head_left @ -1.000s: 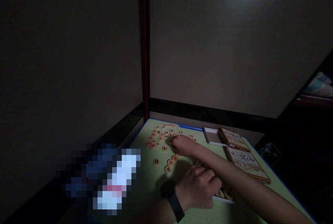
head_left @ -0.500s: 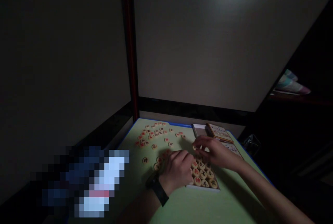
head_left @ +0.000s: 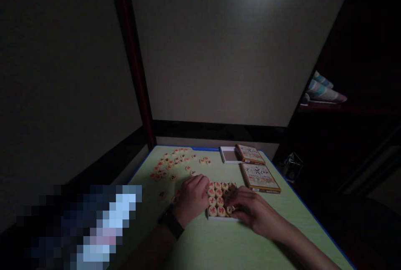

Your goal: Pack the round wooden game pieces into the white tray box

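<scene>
A shallow white box tray (head_left: 223,219) lies on the table, filled with rows of round wooden xiangqi pieces (head_left: 220,200) marked in red and black. My left hand (head_left: 192,199), with a dark band at its wrist, is closed with curled fingers at the tray's left edge; the fingertips are partly hidden. Over the tray's right side, my right hand (head_left: 253,209) has its thumb and fingers around a xiangqi piece (head_left: 231,209) near the front. That hand covers some of the pieces beneath it.
Loose pieces (head_left: 170,162) lie scattered across the table's far left. Another white tray (head_left: 230,156) stands at the back, beside two printed boxes (head_left: 250,153) at the right. A pale green table (head_left: 194,240) has a blue edge. Panels (head_left: 213,52) rise behind it.
My right hand has come down from above the tray's far side, where it held a piece, to the pieces at the right front. My left hand stays by the left edge. The view has shifted.
</scene>
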The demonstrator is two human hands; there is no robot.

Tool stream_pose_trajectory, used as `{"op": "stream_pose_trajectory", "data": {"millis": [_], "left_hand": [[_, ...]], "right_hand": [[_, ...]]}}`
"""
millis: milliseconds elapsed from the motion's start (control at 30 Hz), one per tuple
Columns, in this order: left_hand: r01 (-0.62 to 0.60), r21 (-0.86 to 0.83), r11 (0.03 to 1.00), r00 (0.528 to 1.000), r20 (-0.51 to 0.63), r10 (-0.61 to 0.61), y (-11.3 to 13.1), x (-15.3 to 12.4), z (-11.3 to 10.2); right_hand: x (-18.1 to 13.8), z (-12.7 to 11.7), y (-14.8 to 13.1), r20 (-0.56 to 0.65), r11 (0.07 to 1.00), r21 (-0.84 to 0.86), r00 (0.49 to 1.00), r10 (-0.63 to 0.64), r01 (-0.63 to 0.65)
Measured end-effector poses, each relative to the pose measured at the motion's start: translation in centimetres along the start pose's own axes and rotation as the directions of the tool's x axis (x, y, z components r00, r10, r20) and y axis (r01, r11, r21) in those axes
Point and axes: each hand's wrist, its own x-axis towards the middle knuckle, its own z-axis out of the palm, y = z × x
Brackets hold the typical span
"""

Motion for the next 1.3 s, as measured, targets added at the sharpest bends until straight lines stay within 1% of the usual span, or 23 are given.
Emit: {"op": "stream_pose_trajectory", "data": {"millis": [133, 267, 400, 600, 700, 767, 800, 833, 867, 900, 933, 967, 1000, 1100, 1167, 1300], "left_hand": [[0.027, 0.030, 0.999, 0.997, 0.067, -0.029, 0.2, 0.1, -0.2], [0.078, 0.064, 0.995, 0.974, 0.208, -0.090, 1.0, 0.6, -0.9], [0.051, 0.010, 0.999, 0.949, 0.312, -0.051, 1.5, 0.9, -1.2], [0.030, -0.059, 0.998, 0.938, 0.346, -0.008, 1.3, 0.7, -1.1], [0.001, -0.084, 0.996, 0.928, 0.371, 0.031, 1.2, 0.7, -1.2], [-0.021, -0.092, 0.995, 0.911, 0.408, 0.057, 1.2, 0.7, -1.3], [-0.030, -0.093, 0.995, 0.901, 0.429, 0.067, 1.1, 0.6, -1.3], [-0.037, -0.092, 0.995, 0.891, 0.449, 0.075, 1.1, 0.6, -1.3], [-0.044, -0.090, 0.995, 0.882, 0.465, 0.081, 1.0, 0.6, -1.3], [-0.051, -0.088, 0.995, 0.873, 0.479, 0.087, 1.0, 0.5, -1.2], [-0.055, -0.088, 0.995, 0.866, 0.491, 0.091, 0.9, 0.4, -1.1], [-0.058, -0.087, 0.994, 0.860, 0.502, 0.094, 0.9, 0.4, -1.1], [-0.060, -0.088, 0.994, 0.856, 0.509, 0.096, 1.0, 0.4, -1.0], [-0.063, -0.085, 0.994, 0.855, 0.509, 0.098, 1.1, 0.3, -1.0], [-0.063, -0.078, 0.995, 0.862, 0.498, 0.094, 1.2, 0.3, -1.0], [-0.041, -0.061, 0.997, 0.868, 0.493, 0.066, 1.4, 0.3, -1.0]], "right_hand": [[-0.1, 0.0, -0.3, -0.006, 1.000, 0.018, 1.000, -0.004, 0.004], [-0.2, 0.2, -0.5, -0.022, 1.000, 0.015, 1.000, -0.019, 0.019], [-0.1, 0.4, -0.4, -0.041, 0.999, 0.011, 0.999, -0.034, 0.034], [-0.1, 1.0, -0.6, -0.037, 0.999, -0.011, 0.998, -0.043, 0.042], [-0.2, 0.5, -0.1, -0.052, 1.000, 0.006, 0.998, -0.026, 0.026], [-0.3, -0.7, 1.0, -0.142, 0.999, -0.005, 0.989, 0.031, -0.032], [-0.4, -1.4, 1.8, -0.224, 0.995, -0.030, 0.971, 0.082, -0.091], [-0.4, -2.2, 2.8, -0.345, 0.980, -0.070, 0.927, 0.149, -0.184], [-0.5, -2.9, 3.7, -0.463, 0.949, -0.127, 0.863, 0.200, -0.288], [-0.6, -3.5, 4.6, -0.555, 0.896, -0.192, 0.797, 0.238, -0.401], [-0.7, -3.9, 5.4, -0.604, 0.832, -0.249, 0.751, 0.266, -0.495], [-0.7, -4.0, 6.0, -0.611, 0.773, -0.303, 0.736, 0.291, -0.557], [-0.7, -3.8, 6.4, -0.595, 0.716, -0.356, 0.736, 0.322, -0.601], [-0.3, -2.5, 6.4, -0.508, 0.588, -0.457, 0.739, 0.443, -0.667], [0.1, -1.6, 6.0, -0.469, 0.551, -0.479, 0.730, 0.498, -0.683], [0.6, -1.0, 5.3, -0.443, 0.544, -0.489, 0.732, 0.518, -0.681]]}}
